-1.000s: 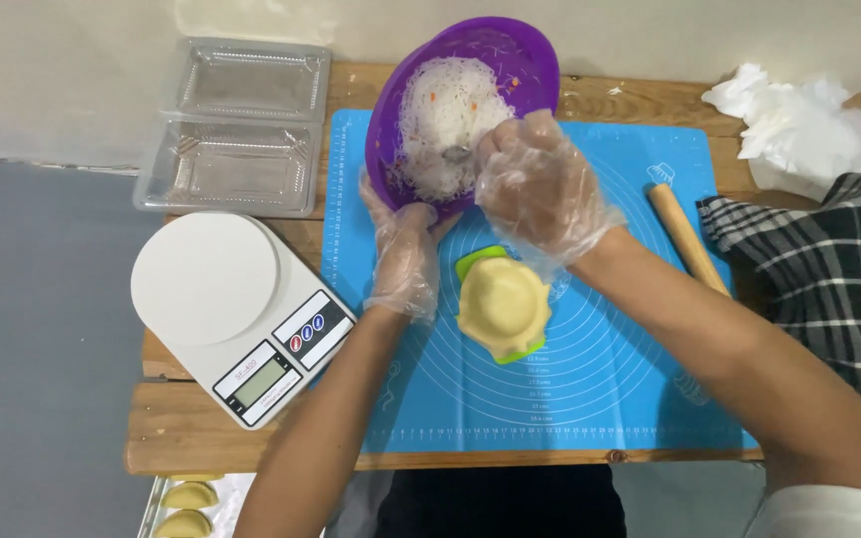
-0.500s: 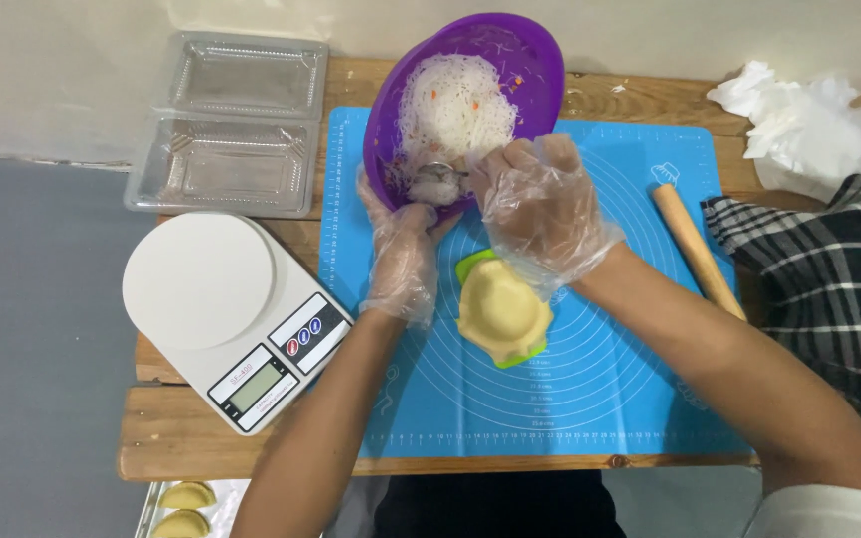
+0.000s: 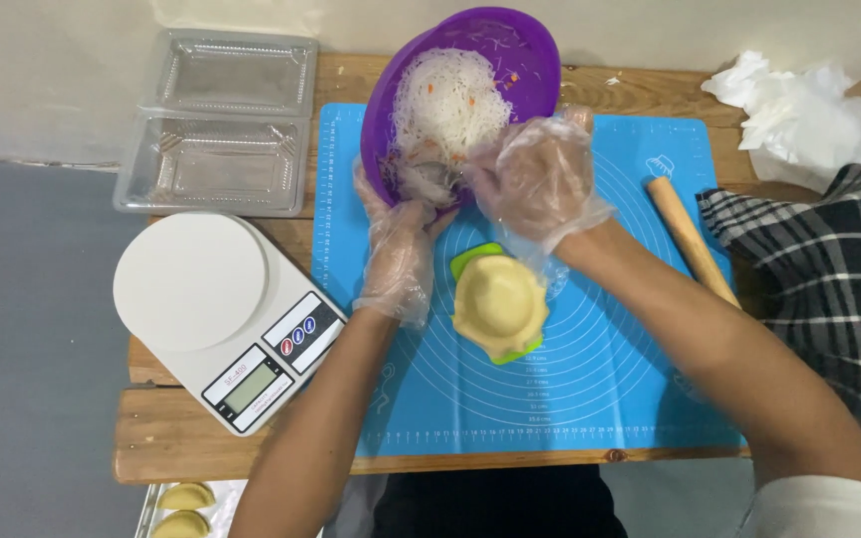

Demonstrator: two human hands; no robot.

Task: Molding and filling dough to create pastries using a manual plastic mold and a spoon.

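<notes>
Dough round (image 3: 499,302) sits draped over a green mould (image 3: 474,258) on the blue mat (image 3: 590,399), nearest the person. Just beyond, gloved left hand (image 3: 401,244) grips the tilted purple bowl (image 3: 510,40) by its rim; gloved right hand (image 3: 535,179), fingers curled, reaches into the white noodle filling (image 3: 445,105), grasp unclear.

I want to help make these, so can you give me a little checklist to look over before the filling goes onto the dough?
1. Clear plastic gloves on both hands, left hand and right hand: ok.
2. Round yellow dough sheet lying open on the green press mould: ok.
3. Purple plastic bowl tipped towards the hands, white noodle filling inside: ok.
4. Filling already pinched in the fingers: cannot tell.
5. Blue silicone mat flat on the wooden table: ok.
</notes>
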